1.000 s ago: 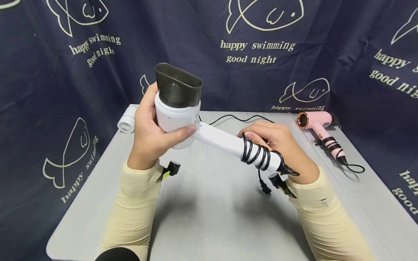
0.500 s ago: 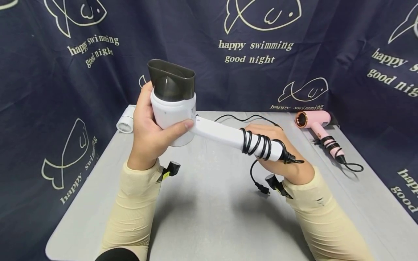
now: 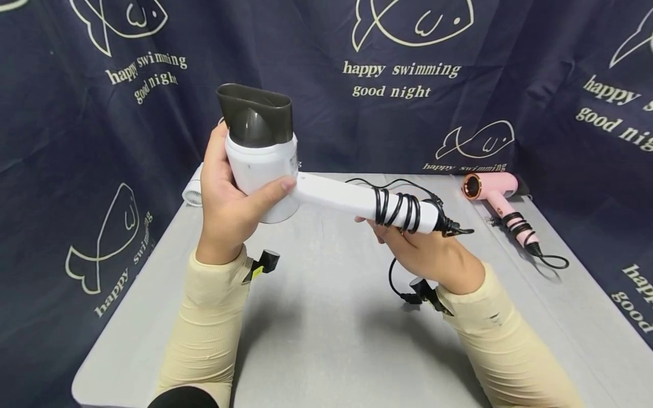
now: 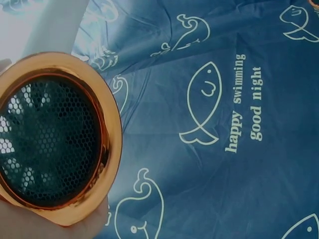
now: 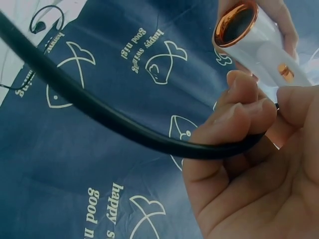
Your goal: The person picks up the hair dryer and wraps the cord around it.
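A white hair dryer (image 3: 331, 194) with a dark nozzle (image 3: 257, 116) is held above the table, nozzle upward. My left hand (image 3: 224, 209) grips its barrel, thumb across the front near the handle joint. In the left wrist view, its copper-rimmed grille (image 4: 47, 142) shows close up. A black cord (image 3: 395, 209) winds in several turns around the handle's lower end. Below that end is my right hand (image 3: 433, 258); in the right wrist view its curled fingers and thumb pinch a length of the cord (image 5: 124, 127). The black plug (image 3: 411, 298) hangs by the right wrist.
A pink hair dryer (image 3: 495, 190) with a cord wrapped on its handle lies at the table's back right. Another white hair dryer (image 3: 193, 192) lies back left, partly hidden by my left hand. Dark blue fish-print cloth (image 3: 326, 113) surrounds the grey table (image 3: 316, 340).
The white hair dryer has risen and shifted left in my left hand, its handle now more level. My right hand has passed from behind the handle to underneath it, carrying the cord.
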Motion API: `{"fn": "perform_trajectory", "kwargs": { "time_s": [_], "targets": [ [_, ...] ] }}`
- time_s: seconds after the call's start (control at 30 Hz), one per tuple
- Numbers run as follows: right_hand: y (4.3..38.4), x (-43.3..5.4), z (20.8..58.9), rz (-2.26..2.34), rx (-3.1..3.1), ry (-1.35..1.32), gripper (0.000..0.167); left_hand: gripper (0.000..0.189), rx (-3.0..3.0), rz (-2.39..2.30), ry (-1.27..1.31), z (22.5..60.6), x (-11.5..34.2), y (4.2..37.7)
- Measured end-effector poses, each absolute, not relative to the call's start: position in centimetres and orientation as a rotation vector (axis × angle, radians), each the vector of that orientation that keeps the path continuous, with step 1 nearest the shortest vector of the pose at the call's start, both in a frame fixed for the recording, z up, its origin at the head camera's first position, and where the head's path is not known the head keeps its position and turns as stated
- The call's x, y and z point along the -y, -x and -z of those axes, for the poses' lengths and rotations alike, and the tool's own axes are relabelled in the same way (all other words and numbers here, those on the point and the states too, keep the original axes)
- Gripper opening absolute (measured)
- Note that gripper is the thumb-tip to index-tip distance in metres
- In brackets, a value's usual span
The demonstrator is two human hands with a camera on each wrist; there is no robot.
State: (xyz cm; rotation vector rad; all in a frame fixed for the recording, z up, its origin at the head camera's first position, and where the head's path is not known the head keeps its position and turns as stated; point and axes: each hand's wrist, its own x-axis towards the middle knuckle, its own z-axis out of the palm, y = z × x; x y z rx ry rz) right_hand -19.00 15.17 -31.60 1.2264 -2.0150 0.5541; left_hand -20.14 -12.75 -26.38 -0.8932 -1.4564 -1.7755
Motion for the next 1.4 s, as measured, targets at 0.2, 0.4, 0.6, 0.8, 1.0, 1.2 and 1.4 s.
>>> {"fn": "perform_trajectory", "kwargs": {
  "time_s": [0.2, 0.4, 0.6, 0.8, 1.0, 1.2, 1.4],
  "targets": [
    [18.7, -15.1, 31.4, -0.834, 2.285, -1.127, 0.021, 0.075, 1.456, 1.769, 0.841, 26.4, 12.5, 20.1],
    [18.5, -15.0, 31.3, -0.780, 2.371, -1.101, 0.013, 0.069, 1.431, 1.744, 0.751, 25.8, 12.1, 19.5],
    [18.4, -14.6, 31.1, -0.770, 2.398, -1.131, 0.016, 0.069, 1.423, 1.738, 0.677, 25.8, 12.2, 19.4],
    [18.2, -14.6, 31.1, -0.753, 2.393, -1.148, 0.018, 0.071, 1.429, 1.712, 0.641, 25.8, 12.2, 19.4],
    [17.9, -14.8, 30.8, -0.678, 2.412, -1.119, 0.020, 0.071, 1.415, 1.683, 0.599, 25.8, 12.1, 19.7],
    [17.7, -15.2, 30.3, -0.634, 2.419, -1.104, 0.026, 0.070, 1.400, 1.641, 0.588, 25.8, 12.2, 20.0],
    [17.5, -15.7, 29.8, -0.627, 2.359, -1.100, 0.031, 0.071, 1.396, 1.615, 0.546, 26.0, 12.2, 20.3]
  ]
}}
